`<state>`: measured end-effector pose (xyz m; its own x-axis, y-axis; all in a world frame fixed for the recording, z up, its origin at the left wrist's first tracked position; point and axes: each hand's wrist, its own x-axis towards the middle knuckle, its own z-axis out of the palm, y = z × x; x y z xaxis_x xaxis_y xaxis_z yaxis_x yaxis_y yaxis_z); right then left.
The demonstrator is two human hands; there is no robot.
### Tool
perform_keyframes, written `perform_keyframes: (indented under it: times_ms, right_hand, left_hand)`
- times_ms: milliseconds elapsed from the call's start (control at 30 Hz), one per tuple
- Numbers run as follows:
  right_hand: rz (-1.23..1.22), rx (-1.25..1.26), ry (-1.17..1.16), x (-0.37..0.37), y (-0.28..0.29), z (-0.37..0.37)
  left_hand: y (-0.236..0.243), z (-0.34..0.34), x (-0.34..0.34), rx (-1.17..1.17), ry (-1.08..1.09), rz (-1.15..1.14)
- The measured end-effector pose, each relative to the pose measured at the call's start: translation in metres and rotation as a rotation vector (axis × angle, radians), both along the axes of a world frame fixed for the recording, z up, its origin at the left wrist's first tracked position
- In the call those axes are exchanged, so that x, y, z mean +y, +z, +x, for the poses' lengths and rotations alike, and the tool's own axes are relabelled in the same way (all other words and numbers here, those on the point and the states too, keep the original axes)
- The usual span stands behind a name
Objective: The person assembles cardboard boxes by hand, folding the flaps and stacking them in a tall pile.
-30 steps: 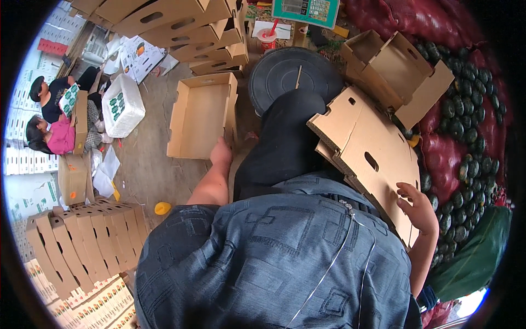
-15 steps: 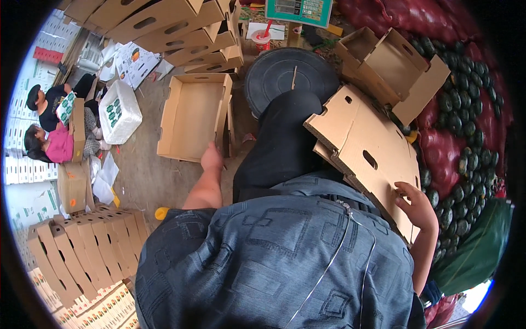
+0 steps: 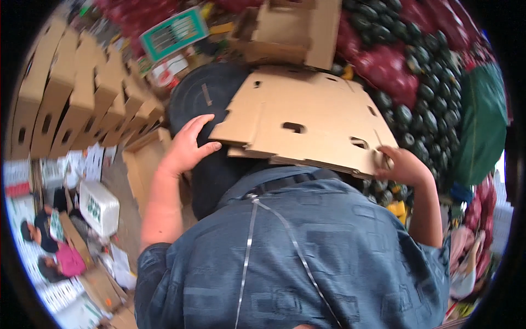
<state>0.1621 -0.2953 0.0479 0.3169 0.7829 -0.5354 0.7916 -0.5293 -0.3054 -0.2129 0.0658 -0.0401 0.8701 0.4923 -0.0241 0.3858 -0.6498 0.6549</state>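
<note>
Flat cardboard box blanks (image 3: 318, 118) with punched hand holes lie stacked across my lap. My right hand (image 3: 404, 166) grips the near right corner of the top blank, its fingertips curled at the edge. Just off the left edge of the blanks, my left hand (image 3: 192, 143) is open, thumb and fingers apart, with nothing in it. A shallow open cardboard tray (image 3: 137, 172) is on the floor to the left, partly hidden by my left forearm.
Folded cardboard trays (image 3: 57, 90) are stacked at far left. Ahead are a round black lid (image 3: 183, 90), a green-framed scale (image 3: 175, 34) and open cartons (image 3: 287, 30). Dark green round produce (image 3: 433, 101) and red net bags (image 3: 383, 68) lie right. Two people sit by a white foam box (image 3: 99, 207).
My left hand has let go of the tray and come up beside the blanks. My right hand has closed on their corner. The view has swung right, and the blanks lie more squarely before me.
</note>
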Motion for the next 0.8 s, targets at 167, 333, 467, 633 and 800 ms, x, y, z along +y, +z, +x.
perform_keyframes:
  times_ms: [167,333,467,633,800]
  right_hand:
    - [-0.066,-0.047,-0.133,-0.026,-0.006,0.018]
    - [-0.018,-0.021,-0.183,-0.063,-0.005,0.035]
    - [0.085,0.003,-0.207,-0.073,-0.014,0.052]
    - [0.432,0.062,-0.227,-0.079,0.025,0.066]
    - [1.300,0.319,-0.272,-0.082,0.066,0.070]
  left_hand:
    - [0.049,0.076,0.017,0.451,-0.450,0.013]
    - [0.062,0.092,0.027,0.528,-0.272,-0.342]
    - [0.064,0.095,0.022,0.426,-0.090,-0.297]
    - [0.076,0.078,0.031,0.003,-0.144,-0.159]
    - [0.092,0.068,0.067,-0.767,0.027,-0.117]
